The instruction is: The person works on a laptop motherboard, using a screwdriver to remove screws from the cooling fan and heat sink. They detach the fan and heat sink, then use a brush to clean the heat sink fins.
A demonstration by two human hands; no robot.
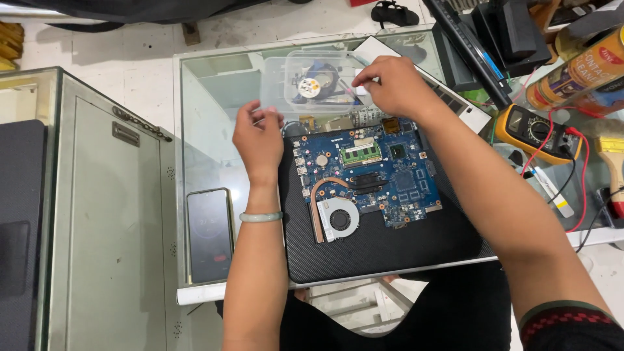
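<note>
A blue laptop motherboard [377,172] with a copper heat pipe and a round fan [339,218] lies on a black laptop lid [390,250]. My left hand [259,138] hovers at the board's upper left corner, fingers curled, holding nothing that I can see. My right hand [392,84] reaches over the board's far edge, fingertips pinched on a small white part [361,93] at the rim of a clear plastic container [311,84]. A green memory stick [361,153] sits in the board.
A glass table [208,162] carries everything. A dark phone [210,234] lies at the left. A yellow multimeter [536,132] with red and black leads sits at the right, near spray cans [578,75] and a brush [612,169]. A glass cabinet [97,214] stands at the left.
</note>
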